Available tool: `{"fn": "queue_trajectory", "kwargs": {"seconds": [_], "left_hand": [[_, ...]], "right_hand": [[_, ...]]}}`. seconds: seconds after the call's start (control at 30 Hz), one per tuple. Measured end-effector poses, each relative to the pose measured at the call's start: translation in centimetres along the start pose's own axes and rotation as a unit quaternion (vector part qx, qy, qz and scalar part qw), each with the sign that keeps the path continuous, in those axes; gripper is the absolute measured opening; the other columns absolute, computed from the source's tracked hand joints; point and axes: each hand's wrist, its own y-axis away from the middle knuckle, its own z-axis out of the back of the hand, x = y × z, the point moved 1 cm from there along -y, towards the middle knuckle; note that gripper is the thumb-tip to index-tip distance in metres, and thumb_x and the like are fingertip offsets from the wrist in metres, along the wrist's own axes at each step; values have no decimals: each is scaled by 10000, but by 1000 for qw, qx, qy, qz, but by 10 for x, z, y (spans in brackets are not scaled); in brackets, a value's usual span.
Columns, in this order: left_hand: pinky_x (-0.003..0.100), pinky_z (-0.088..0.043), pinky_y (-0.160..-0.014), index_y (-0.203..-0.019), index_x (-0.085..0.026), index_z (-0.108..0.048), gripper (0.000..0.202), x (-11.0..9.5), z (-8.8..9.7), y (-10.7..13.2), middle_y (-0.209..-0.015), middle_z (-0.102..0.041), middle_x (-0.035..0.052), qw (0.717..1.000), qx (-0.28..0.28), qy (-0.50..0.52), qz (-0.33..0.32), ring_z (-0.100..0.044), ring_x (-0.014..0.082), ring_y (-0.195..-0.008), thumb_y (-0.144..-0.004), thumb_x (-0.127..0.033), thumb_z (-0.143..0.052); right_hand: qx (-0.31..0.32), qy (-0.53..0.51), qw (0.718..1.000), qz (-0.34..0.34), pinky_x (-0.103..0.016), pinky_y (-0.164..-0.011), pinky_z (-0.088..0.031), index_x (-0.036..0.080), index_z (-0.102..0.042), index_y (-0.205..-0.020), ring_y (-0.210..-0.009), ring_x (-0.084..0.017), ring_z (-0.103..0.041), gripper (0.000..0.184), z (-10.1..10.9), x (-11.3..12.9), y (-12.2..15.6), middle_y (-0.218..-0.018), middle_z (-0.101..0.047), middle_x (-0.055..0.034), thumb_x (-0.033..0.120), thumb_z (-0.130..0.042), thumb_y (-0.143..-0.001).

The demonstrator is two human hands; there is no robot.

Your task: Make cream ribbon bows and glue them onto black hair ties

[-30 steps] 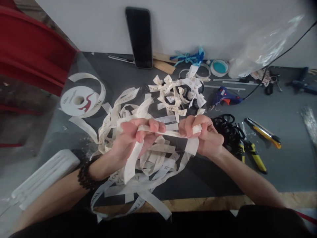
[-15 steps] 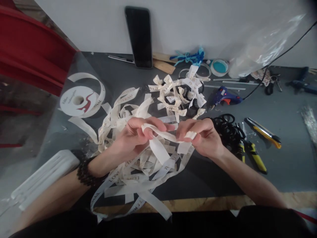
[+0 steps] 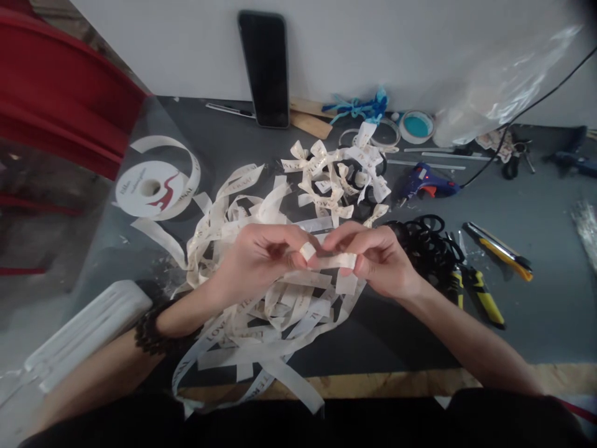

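Observation:
Between my two hands is a short piece of cream ribbon (image 3: 333,261), folded at both ends. My left hand (image 3: 268,249) pinches its left end between thumb and forefinger. On the other end, my right hand (image 3: 380,258) closes with thumb and fingers. Below and behind them lies a loose heap of printed ribbon strips (image 3: 280,311). Just beyond my hands, several tied ribbon bows (image 3: 321,158) are piled up with black hair ties. More black hair ties (image 3: 426,242) lie in a heap beside my right hand.
A ribbon spool (image 3: 128,190) lies at the left. A phone (image 3: 265,68) leans on the wall. To the right are a blue glue gun (image 3: 429,182) with its cord, glue sticks (image 3: 426,165), yellow-handled pliers (image 3: 485,298) and a utility knife (image 3: 501,252). A red chair (image 3: 60,81) stands far left.
My hands have come closer together. The ribbon's hanging left tail is now folded up into my left fingers, and the piece between the hands looks shorter.

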Motion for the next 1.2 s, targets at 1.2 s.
{"fn": "queue_trajectory", "kwargs": {"seconds": [1.2], "left_hand": [[247, -634, -701, -831, -255, -847, 155, -10, -10, 5, -1011, -802, 40, 991, 10, -132, 6, -776, 165, -827, -894, -128, -784]], "right_hand": [[-115, 32, 992, -32, -287, -635, -577, 290, -855, -843, -658, -148, -721, 109, -10, -6, 2, -766, -811, 1, 288, -946, -783]]}}
